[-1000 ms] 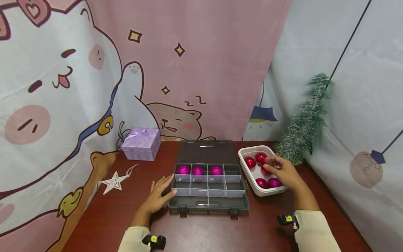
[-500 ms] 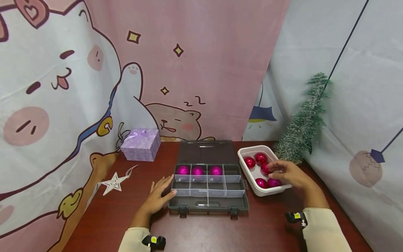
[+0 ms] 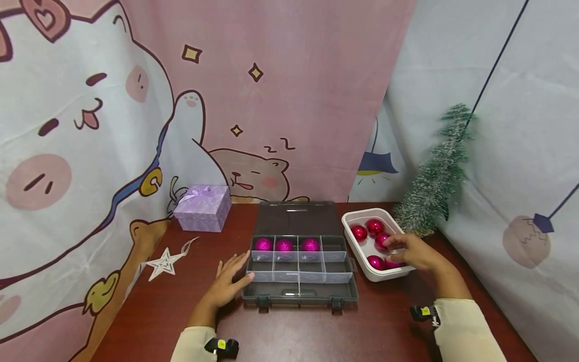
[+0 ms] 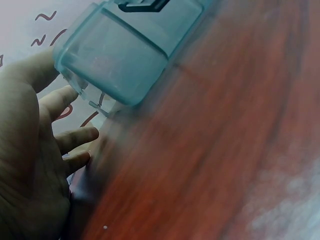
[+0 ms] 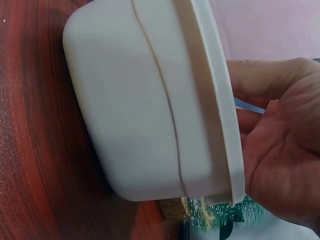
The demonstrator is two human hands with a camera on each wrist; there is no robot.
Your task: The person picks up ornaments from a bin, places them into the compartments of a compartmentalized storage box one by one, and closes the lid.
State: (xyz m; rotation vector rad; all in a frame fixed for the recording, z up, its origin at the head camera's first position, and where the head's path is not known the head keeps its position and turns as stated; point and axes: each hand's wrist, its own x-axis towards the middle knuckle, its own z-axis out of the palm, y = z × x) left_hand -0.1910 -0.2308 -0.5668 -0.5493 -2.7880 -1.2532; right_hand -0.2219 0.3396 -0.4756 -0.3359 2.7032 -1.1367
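Observation:
In the head view my right hand (image 3: pixel 420 256) reaches into a white plastic tub (image 3: pixel 359 256), with thumb and fingers over a glittery magenta bauble (image 3: pixel 391 264) that they partly hide. I cannot tell whether they grip it. In the right wrist view the tub's wall (image 5: pixel 130 110) hides my fingertips. Shiny red baubles lie in the tub, one (image 3: pixel 375 227) at the back and one (image 3: pixel 376 262) at the front. My left hand (image 3: pixel 226 284) rests with straight fingers against the left side of a grey transparent compartment box (image 3: pixel 298 301). Glittery magenta baubles (image 3: pixel 284 245) fill three back-row compartments.
The box's lid (image 3: pixel 296 218) lies folded back behind it. A small frosted Christmas tree (image 3: pixel 436 176) leans behind the tub. On the left are a lilac gift box (image 3: pixel 203 208) and a white star ornament (image 3: pixel 164 263) on the dark red table (image 3: pixel 289 337).
My right hand first drew back to the right over the tub, then lowered its fingers onto the glittery magenta bauble at the front right. My left hand has stayed in place.

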